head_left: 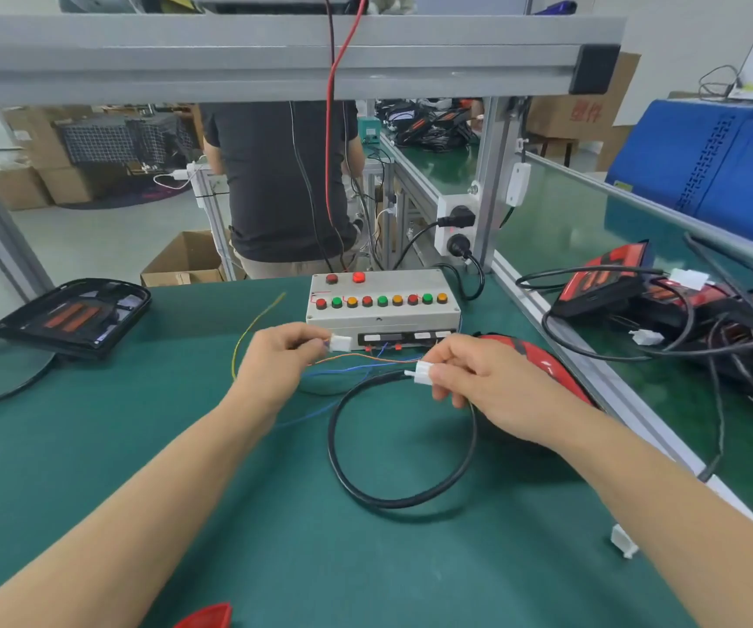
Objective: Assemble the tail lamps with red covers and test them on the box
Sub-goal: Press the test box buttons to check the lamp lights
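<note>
The left hand pinches the box's white plastic plug; the right hand pinches the lamp's blocky white plug, the two facing and just apart, likely to mate for testing. The glossy red lamp lies right, behind that hand, near the grey box; its rubbery black cable loops nearer.

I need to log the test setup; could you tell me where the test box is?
The test box sits centre on the green mat, just beyond both hands.
</note>
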Demonstrator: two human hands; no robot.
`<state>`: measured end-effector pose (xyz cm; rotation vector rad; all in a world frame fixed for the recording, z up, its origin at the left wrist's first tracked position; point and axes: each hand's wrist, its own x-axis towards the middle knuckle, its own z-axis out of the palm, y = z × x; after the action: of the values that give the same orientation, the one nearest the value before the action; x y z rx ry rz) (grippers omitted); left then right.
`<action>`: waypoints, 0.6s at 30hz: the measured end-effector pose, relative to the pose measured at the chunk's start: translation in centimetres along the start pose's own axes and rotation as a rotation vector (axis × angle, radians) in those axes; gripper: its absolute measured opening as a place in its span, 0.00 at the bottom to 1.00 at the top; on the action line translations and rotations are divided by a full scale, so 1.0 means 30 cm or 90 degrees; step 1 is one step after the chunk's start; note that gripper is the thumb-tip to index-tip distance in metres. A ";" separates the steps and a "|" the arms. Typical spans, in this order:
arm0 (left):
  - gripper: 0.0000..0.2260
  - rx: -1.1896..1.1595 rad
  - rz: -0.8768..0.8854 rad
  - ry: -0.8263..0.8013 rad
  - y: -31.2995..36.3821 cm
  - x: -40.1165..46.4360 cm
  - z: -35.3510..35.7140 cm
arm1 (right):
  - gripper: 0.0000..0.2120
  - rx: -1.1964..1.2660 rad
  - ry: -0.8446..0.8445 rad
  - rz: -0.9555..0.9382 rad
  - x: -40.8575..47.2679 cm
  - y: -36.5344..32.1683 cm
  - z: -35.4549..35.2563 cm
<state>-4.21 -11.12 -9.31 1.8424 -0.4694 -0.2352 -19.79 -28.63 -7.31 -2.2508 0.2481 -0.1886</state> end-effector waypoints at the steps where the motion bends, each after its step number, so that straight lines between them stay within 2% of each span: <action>1: 0.10 -0.026 0.004 -0.063 0.016 -0.010 0.007 | 0.04 0.001 0.016 0.002 0.005 -0.001 0.007; 3: 0.09 -0.033 0.013 -0.169 0.036 -0.030 0.029 | 0.05 0.002 0.038 0.007 0.015 -0.004 0.025; 5: 0.09 -0.039 0.011 -0.205 0.042 -0.040 0.045 | 0.05 -0.009 0.056 0.013 0.024 -0.008 0.044; 14: 0.06 -0.103 -0.042 -0.117 0.024 -0.049 0.058 | 0.05 0.024 0.047 0.011 0.032 -0.008 0.068; 18: 0.05 -0.100 -0.028 -0.147 0.031 -0.054 0.059 | 0.05 0.002 0.057 0.001 0.034 -0.012 0.069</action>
<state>-6.55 -12.21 -9.10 1.6805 -0.5540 -0.5038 -18.31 -27.12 -8.30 -2.2418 0.2977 -0.2890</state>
